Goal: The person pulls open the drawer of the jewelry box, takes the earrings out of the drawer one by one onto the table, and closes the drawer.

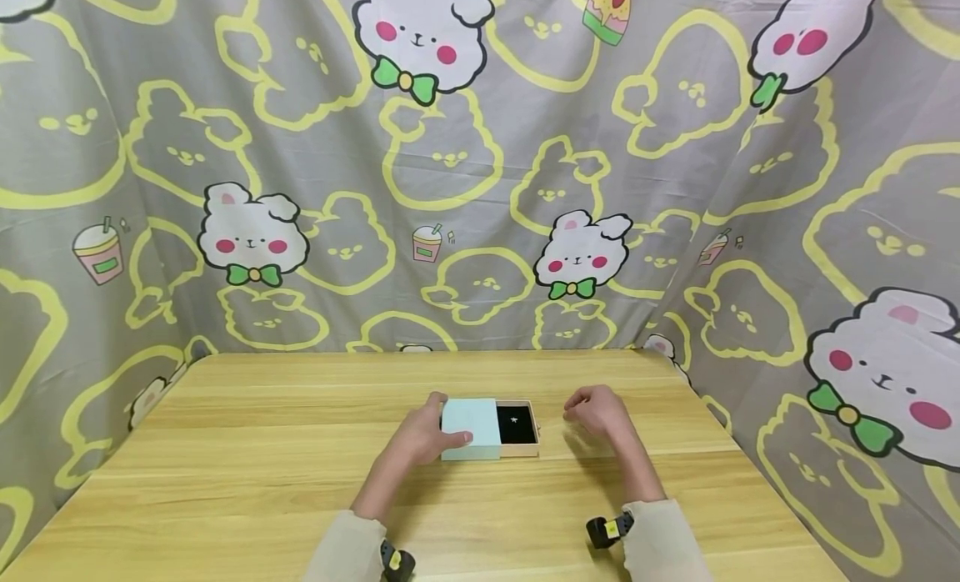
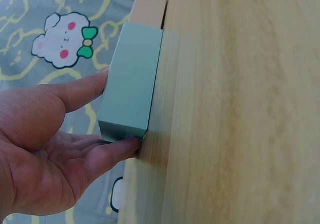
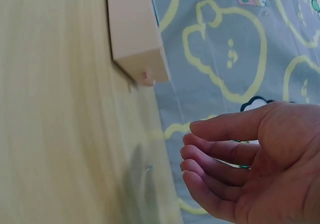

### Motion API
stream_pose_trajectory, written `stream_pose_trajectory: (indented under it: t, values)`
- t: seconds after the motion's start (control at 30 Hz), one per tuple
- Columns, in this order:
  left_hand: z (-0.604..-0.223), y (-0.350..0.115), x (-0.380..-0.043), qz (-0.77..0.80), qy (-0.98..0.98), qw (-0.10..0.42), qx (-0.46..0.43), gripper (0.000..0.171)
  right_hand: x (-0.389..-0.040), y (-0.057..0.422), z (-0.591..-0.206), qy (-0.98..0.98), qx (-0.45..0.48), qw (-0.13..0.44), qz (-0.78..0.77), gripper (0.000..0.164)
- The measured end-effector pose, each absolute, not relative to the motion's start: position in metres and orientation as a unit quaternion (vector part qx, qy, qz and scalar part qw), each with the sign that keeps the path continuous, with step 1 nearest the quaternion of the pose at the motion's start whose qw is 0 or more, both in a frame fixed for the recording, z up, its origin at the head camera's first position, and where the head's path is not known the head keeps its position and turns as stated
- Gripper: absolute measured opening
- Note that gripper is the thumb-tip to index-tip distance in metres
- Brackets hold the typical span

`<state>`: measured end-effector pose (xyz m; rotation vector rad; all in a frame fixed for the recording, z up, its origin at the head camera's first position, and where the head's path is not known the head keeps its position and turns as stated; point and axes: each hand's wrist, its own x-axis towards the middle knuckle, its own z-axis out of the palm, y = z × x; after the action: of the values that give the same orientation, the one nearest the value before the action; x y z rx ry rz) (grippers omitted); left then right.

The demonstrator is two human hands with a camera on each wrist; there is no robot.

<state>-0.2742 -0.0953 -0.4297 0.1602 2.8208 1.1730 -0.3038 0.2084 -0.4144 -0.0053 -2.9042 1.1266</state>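
A small drawer-style jewellery box lies on the table, its pale blue sleeve (image 1: 470, 421) to the left and its peach drawer (image 3: 134, 27) drawn partly out to the right. Black lining fills the drawer, and a tiny silver star-shaped piece (image 1: 513, 419) sits on it. My left hand (image 1: 422, 433) holds the sleeve at its left end, thumb on top, a finger against the end face. To the right of the drawer, apart from it, my right hand (image 3: 250, 159) hovers with loosely bent fingers and nothing visible in them.
The wooden table (image 1: 285, 449) reaches back to a patterned grey curtain (image 1: 465, 148), which also hangs at both sides. A small pink pull (image 3: 147, 78) sticks out of the drawer's front. One tiny shiny speck (image 3: 150, 168) shows near the right hand; its kind is unclear.
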Motion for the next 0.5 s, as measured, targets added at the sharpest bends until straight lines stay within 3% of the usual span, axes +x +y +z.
stream_pose_trajectory:
  t: [0.5]
  values:
    - [-0.431,-0.096,-0.275,0.386,0.920,0.046,0.052,0.085,-0.299,0.165,-0.410,-0.923,0.045,0.035,0.380,0.011]
